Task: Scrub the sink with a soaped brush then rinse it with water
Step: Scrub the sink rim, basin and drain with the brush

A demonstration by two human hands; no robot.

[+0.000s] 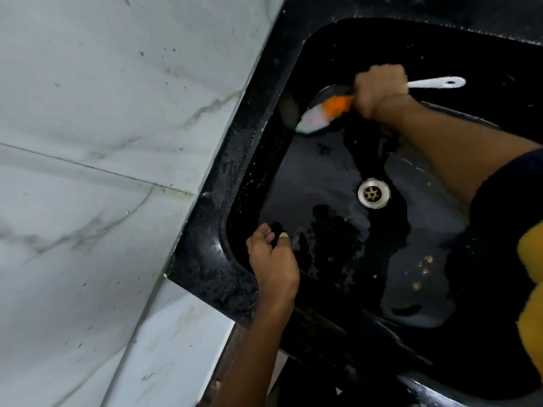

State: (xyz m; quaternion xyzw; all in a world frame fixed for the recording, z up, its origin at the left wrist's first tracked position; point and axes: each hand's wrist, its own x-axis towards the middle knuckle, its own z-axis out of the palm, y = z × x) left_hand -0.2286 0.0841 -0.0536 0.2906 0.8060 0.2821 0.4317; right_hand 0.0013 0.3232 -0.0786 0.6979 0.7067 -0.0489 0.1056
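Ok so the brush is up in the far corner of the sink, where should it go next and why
Probably sweep the brush, gripped by the right hand, down the basin floor toward the drain: specks of grime lie on the floor below it, near the sink front.

Right hand (379, 91) round brush (323, 111) inside black sink (244, 171).

Black sink (202, 259) set against pale marble-look tiles

Its speckled rim runs from the frame's top centre down to the lower left; the wet basin fills the right, with a metal drain (373, 193) mid-right and small tan crumbs (424, 270) lying lower right of it
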